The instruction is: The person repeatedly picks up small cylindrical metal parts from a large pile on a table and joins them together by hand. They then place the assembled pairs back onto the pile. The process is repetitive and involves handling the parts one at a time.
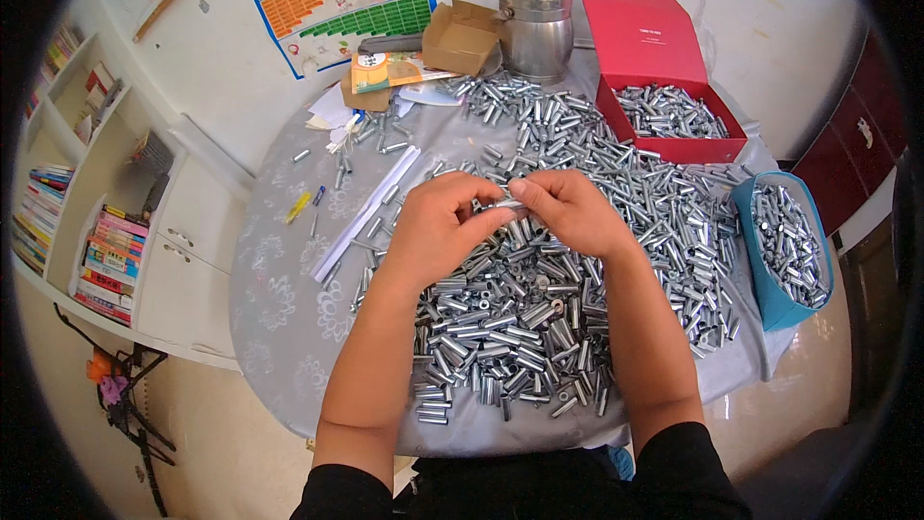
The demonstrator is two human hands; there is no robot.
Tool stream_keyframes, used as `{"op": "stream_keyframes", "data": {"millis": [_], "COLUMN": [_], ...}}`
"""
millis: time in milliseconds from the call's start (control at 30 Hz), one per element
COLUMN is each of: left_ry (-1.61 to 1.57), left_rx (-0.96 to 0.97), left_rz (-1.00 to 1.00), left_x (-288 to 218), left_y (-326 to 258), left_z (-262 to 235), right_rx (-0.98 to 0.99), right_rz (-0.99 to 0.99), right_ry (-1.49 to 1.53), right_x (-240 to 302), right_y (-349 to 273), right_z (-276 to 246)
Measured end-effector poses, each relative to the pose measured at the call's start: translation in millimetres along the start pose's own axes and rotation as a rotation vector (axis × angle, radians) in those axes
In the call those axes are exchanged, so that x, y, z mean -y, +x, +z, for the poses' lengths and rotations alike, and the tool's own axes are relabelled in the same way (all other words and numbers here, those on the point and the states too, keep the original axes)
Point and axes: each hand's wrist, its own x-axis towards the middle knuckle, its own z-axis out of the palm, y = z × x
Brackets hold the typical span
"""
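Note:
My left hand [438,226] and my right hand [576,212] meet over the middle of the table, both closed in a pinch. Between their fingertips lies a small shiny metal sleeve [504,203], partly covered by the fingers; whether a second part sits inside it I cannot make out. Below the hands and between my forearms spreads a heap of short hollow metal sleeves [510,337]. To the right and beyond lies a wide pile of longer, thinner silvery metal pieces [664,241], some with threads.
A red box [674,148] with its lid raised and a teal bin [770,294] hold more metal pieces. At the back stand a steel canister [537,34] and a cardboard box [462,39]. A white strip [366,214] and a yellow pen-like item [298,207] lie left.

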Motion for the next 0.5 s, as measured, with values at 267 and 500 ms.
{"op": "stream_keyframes", "data": {"millis": [267,500], "left_ry": [-0.285,-0.391], "left_rx": [-0.078,-0.152], "left_rz": [-0.150,-0.258], "left_x": [9.2,9.7], "left_y": [0.5,-0.4], "left_z": [5.2,11.9], "right_rx": [-0.076,-0.163], "right_rz": [0.228,0.191], "right_ry": [0.232,0.240], "right_x": [1.9,-5.2], "right_y": [1.7,3.8], "right_z": [-2.5,3.3]}}
